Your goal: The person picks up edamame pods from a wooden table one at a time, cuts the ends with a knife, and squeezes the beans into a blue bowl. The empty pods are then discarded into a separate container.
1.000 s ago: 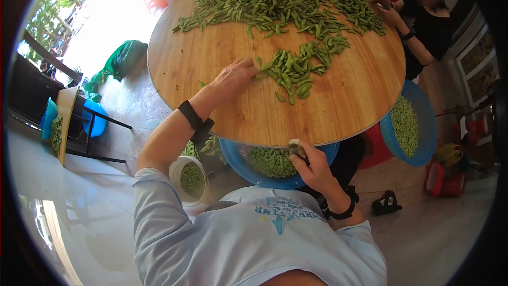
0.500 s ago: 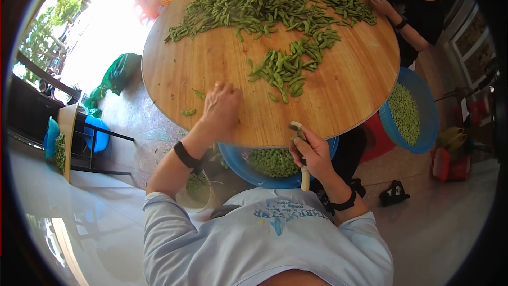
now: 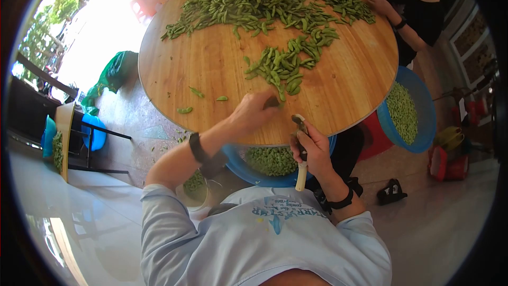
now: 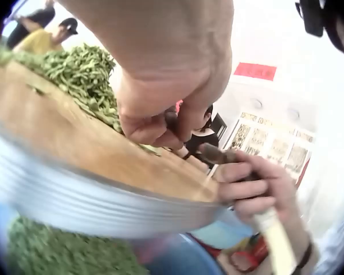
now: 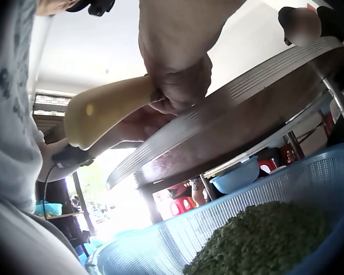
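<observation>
My left hand (image 3: 253, 111) is over the round wooden table (image 3: 185, 69), just below a small group of green soybean pods (image 3: 283, 66). Its fingers curl inward in the left wrist view, with a small dark thing (image 4: 171, 118) at the fingertips; I cannot tell whether they hold it. At the near table edge my right hand (image 3: 316, 151) grips a tool with a cream handle (image 3: 301, 176) and a dark upper part (image 4: 215, 153). The handle points down toward the shirt. Left of my left hand lie loose pods, one of them a short pod (image 3: 222, 98).
A large pod heap (image 3: 248, 0) covers the far table. Below the near edge sits a blue basket (image 5: 160, 246) of shelled beans (image 5: 264, 235). Another blue basket (image 3: 423, 127) stands right, near a person in black (image 3: 420, 18). A bucket (image 3: 203, 209) is on the lower left.
My left hand moved from the pods leftward over the table, then back right toward my right hand. A loose pod now shows where it was. The cream handle has come into view.
</observation>
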Tool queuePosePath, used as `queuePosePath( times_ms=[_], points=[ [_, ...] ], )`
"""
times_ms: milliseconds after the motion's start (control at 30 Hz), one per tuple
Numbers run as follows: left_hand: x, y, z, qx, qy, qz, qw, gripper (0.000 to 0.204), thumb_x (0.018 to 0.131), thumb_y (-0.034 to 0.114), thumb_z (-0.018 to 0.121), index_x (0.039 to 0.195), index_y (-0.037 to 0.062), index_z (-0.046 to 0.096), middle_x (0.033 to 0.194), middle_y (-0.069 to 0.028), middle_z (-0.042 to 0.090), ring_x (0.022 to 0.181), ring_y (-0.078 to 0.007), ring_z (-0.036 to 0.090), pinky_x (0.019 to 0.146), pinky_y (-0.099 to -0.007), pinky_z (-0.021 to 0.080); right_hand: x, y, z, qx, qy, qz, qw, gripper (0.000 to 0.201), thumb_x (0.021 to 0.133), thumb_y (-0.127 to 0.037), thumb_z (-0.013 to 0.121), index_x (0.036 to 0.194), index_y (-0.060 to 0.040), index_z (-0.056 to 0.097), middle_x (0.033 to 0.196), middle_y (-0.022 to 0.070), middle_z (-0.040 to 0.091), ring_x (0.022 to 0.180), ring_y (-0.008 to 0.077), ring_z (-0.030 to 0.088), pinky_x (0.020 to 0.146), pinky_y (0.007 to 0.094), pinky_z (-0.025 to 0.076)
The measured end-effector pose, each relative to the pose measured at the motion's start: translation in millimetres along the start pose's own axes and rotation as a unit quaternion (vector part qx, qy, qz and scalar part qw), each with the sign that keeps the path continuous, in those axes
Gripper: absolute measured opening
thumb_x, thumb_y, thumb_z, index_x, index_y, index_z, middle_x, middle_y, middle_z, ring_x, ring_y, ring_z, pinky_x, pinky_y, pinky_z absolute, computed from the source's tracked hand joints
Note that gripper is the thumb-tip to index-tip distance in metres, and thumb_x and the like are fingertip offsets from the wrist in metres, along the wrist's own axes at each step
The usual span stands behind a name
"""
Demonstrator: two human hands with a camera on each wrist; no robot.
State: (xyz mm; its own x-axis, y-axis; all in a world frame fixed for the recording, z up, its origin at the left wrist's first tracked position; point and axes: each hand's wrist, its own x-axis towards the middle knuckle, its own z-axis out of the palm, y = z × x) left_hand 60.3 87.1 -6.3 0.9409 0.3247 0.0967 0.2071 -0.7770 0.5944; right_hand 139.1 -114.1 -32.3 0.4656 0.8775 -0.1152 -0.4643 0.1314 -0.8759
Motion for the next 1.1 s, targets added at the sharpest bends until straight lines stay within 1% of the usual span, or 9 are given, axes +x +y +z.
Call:
queuePosePath(
  times_ms=[67,167,500,700,800,933,967,1000,1100],
  points=[
    [-15,13,6,-0.410,-0.028,-0.096,0.906,0.015,0.082,0.002,0.063,0.096,-0.0020,0.061,0.078,-0.0059,0.064,0.066,-0.0164,0.059,0.060,-0.0288,0.046,1,2,1,0.007,-0.006,-0.001,1.000,0.037,0.096,-0.010,0.041,0.132,-0.0002,0.042,0.074,0.0043,0.054,0.052,0.0067,0.045,0.044,0.0196,0.037],
    [-31,35,0,-0.453,-0.061,-0.165,0.874,0.013,0.083,0.004,0.066,0.093,-0.0021,0.063,0.079,-0.0033,0.063,0.066,-0.0057,0.054,0.056,-0.0205,0.041,2,4,1,0.022,-0.040,-0.005,0.999,0.038,0.096,-0.010,0.041,0.134,-0.0005,0.041,0.075,0.0040,0.053,0.053,0.0068,0.046,0.044,0.0195,0.037],
    [-41,36,12,-0.478,-0.024,-0.199,0.855,0.015,0.082,0.002,0.066,0.096,-0.0020,0.064,0.079,-0.0020,0.064,0.064,-0.0063,0.054,0.056,-0.0197,0.041,-1,4,3,0.002,-0.088,-0.009,0.996,0.043,0.097,-0.010,0.040,0.140,-0.0025,0.036,0.078,0.0027,0.052,0.055,0.0057,0.045,0.045,0.0185,0.037],
    [-46,28,20,-0.477,-0.003,-0.125,0.870,0.016,0.082,0.002,0.064,0.098,-0.0012,0.064,0.082,-0.0017,0.064,0.071,-0.0067,0.055,0.063,-0.0227,0.046,-3,7,2,-0.051,-0.073,-0.058,0.994,0.040,0.096,-0.005,0.044,0.135,0.0001,0.042,0.077,0.0026,0.053,0.054,0.0049,0.045,0.045,0.0180,0.035],
    [-46,26,19,-0.557,-0.024,-0.165,0.814,0.015,0.081,0.000,0.064,0.096,-0.0007,0.064,0.081,-0.0031,0.063,0.070,-0.0086,0.057,0.060,-0.0219,0.045,-2,10,0,-0.065,-0.078,-0.088,0.991,0.039,0.095,-0.002,0.045,0.133,0.0016,0.045,0.079,0.0030,0.055,0.054,0.0044,0.044,0.045,0.0174,0.033],
    [-42,18,18,-0.695,-0.114,-0.221,0.675,0.012,0.081,0.000,0.063,0.092,-0.0003,0.062,0.076,-0.0036,0.060,0.063,-0.0105,0.056,0.052,-0.0217,0.040,1,6,-4,-0.066,-0.117,-0.062,0.989,0.037,0.092,0.000,0.049,0.128,0.0035,0.048,0.080,0.0065,0.057,0.056,0.0073,0.050,0.047,0.0200,0.037],
    [-42,18,19,-0.719,-0.144,-0.228,0.641,0.011,0.081,0.000,0.063,0.091,-0.0001,0.060,0.075,-0.0036,0.059,0.061,-0.0106,0.055,0.050,-0.0220,0.039,7,12,-4,-0.243,-0.086,-0.242,0.935,0.035,0.090,0.001,0.052,0.125,0.0039,0.050,0.080,0.0086,0.058,0.058,0.0096,0.053,0.050,0.0220,0.041],
    [-44,19,21,-0.720,-0.143,-0.227,0.640,0.011,0.081,0.000,0.063,0.091,-0.0001,0.060,0.075,-0.0036,0.059,0.061,-0.0106,0.055,0.050,-0.0220,0.039,11,14,-3,-0.404,-0.049,-0.407,0.818,0.033,0.088,0.002,0.055,0.121,0.0043,0.052,0.080,0.0108,0.059,0.061,0.0119,0.057,0.052,0.0240,0.044],
    [-47,28,30,-0.663,-0.104,-0.234,0.704,0.008,0.085,0.000,0.058,0.092,-0.0018,0.058,0.075,-0.0040,0.057,0.058,-0.0099,0.052,0.049,-0.0227,0.038,-3,11,0,-0.389,-0.028,-0.297,0.872,0.031,0.084,0.003,0.060,0.115,0.0040,0.054,0.078,0.0129,0.059,0.065,0.0150,0.061,0.058,0.0267,0.048]
  ],
)
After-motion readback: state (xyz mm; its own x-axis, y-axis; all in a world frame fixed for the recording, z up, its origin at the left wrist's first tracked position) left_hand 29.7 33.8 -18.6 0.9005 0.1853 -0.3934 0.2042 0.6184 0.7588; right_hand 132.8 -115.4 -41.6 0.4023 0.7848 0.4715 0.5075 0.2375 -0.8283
